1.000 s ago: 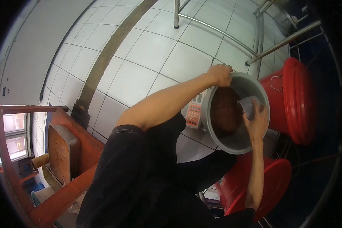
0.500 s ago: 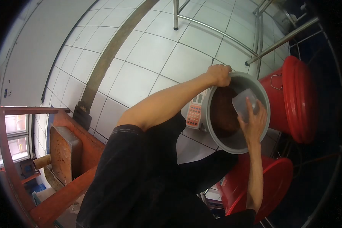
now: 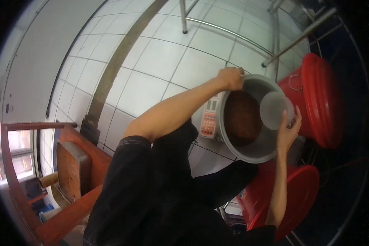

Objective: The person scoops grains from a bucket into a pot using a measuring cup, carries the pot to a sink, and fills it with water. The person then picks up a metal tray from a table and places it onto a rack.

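Observation:
A large grey bucket (image 3: 230,141) holds a reddish-brown mass (image 3: 242,119) that looks grainy, lying against one side. My left hand (image 3: 231,78) is closed over the bucket's far rim. Between the fingers and thumb of my right hand (image 3: 289,128) is a translucent plastic cup (image 3: 271,110), held at the bucket's right side. The cup's mouth faces up toward me, and I see nothing inside it. Beside the bucket, a digital scale (image 3: 209,123) shows its keypad and display; the bucket seems to stand on it, though the contact is hidden.
A lidded red bucket (image 3: 313,102) stands to the right, and a red round tub or lid (image 3: 293,197) is below it. Metal stand legs (image 3: 229,35) rise from the white tiled floor (image 3: 151,74). At left is an orange frame (image 3: 76,209) with a rectangular brown-filled tray (image 3: 69,170).
My right hand has drawn the cup up and right, from over the brown mass to the bucket's right rim, turning its mouth upward. My left hand keeps its hold on the rim.

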### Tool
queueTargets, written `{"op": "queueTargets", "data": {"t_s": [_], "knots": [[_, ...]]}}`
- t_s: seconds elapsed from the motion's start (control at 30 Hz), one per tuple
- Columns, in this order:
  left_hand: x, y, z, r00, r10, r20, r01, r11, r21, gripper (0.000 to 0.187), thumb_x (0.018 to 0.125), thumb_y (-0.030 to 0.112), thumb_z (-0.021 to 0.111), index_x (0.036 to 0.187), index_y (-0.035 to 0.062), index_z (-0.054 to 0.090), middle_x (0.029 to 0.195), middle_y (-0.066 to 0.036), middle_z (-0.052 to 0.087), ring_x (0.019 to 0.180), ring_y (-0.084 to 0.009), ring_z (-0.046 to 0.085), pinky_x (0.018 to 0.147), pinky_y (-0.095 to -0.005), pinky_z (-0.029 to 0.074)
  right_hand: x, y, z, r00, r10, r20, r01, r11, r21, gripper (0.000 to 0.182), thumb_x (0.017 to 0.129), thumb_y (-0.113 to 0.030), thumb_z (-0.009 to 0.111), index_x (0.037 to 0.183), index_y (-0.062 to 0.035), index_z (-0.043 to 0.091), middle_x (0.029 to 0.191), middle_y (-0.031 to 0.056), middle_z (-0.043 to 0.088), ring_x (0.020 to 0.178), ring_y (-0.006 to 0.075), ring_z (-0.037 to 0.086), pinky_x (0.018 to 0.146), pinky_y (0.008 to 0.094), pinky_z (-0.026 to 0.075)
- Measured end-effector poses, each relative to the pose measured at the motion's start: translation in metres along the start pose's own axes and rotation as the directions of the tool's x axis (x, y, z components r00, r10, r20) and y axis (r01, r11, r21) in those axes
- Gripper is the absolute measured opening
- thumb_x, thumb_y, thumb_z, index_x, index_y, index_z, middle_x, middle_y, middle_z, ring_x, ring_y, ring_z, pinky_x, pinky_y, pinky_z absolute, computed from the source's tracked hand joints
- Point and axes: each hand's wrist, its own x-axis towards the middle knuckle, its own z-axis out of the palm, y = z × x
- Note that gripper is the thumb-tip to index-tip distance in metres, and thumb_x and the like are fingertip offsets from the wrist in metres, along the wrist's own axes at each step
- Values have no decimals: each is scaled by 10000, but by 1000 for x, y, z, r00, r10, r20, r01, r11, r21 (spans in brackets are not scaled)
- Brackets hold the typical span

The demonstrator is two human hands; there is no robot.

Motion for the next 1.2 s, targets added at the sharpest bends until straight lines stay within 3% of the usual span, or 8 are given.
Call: {"op": "queueTargets", "data": {"t_s": [0.13,0.33,0.47,0.57,0.63,0.77,1.0,1.2], "knots": [[3,-11,6,998,63,23,-63,998,13,425,825,287,627,1213,115,596,1095,-105,691,984,-275,668,857,-405,529,4,44,-59,850,459,258,-520,655,549,634,947,-497,513,1400,-64,421,1336,133,506,1166,252,525,943,422,455],[12,-29,13,983,145,117,-85,908,-410,363,915,224,617,1253,99,572,966,-87,682,752,-157,656,636,-289,530,-44,66,-218,815,570,105,-407,434,803,626,954,-465,497,1384,-20,408,1327,143,503,1166,258,533,955,452,461],[27,-50,18,967,222,128,-192,958,-212,373,955,191,553,1311,83,520,1015,-121,663,812,-163,644,664,-288,518,-91,152,-312,744,643,182,-505,363,783,552,938,-395,570,1316,-7,468,1239,142,547,1142,242,545,943,428,480],[25,-33,13,968,199,151,-175,972,-160,366,987,220,527,1330,96,511,1025,-125,670,901,-208,648,814,-350,512,-124,237,-337,561,817,130,-731,417,540,506,934,-363,582,1304,-28,499,1208,149,570,1113,281,566,954,440,469],[20,-24,12,963,227,145,-214,972,-96,376,992,254,518,1342,119,510,1046,-120,667,909,-203,645,822,-346,510,-154,316,-319,571,820,32,-815,571,-94,529,906,-332,615,1353,-85,477,1240,166,546,1132,313,541,977,460,446],[17,-28,13,964,223,148,-215,974,-68,370,993,266,503,1336,126,522,1110,-134,657,987,-230,635,859,-368,524,-181,372,-256,835,528,153,-4,284,-959,666,824,-306,677,1425,-166,425,1352,171,458,1216,356,446,1027,470,394],[11,-28,14,971,190,147,-193,981,11,358,997,316,498,1331,194,537,1112,-89,643,1011,-188,613,895,-379,518,-251,453,-214,742,532,409,469,24,-883,584,887,-313,602,1419,-200,389,1348,187,440,1232,370,423,1014,593,355],[12,-27,11,970,183,162,-190,982,24,381,1001,325,486,1359,196,513,1156,-72,629,998,-181,604,897,-366,503,-365,448,-175,862,506,7,-51,101,-994,458,903,-400,541,1287,-152,555,1288,164,524,1176,420,491,946,554,420]]}}
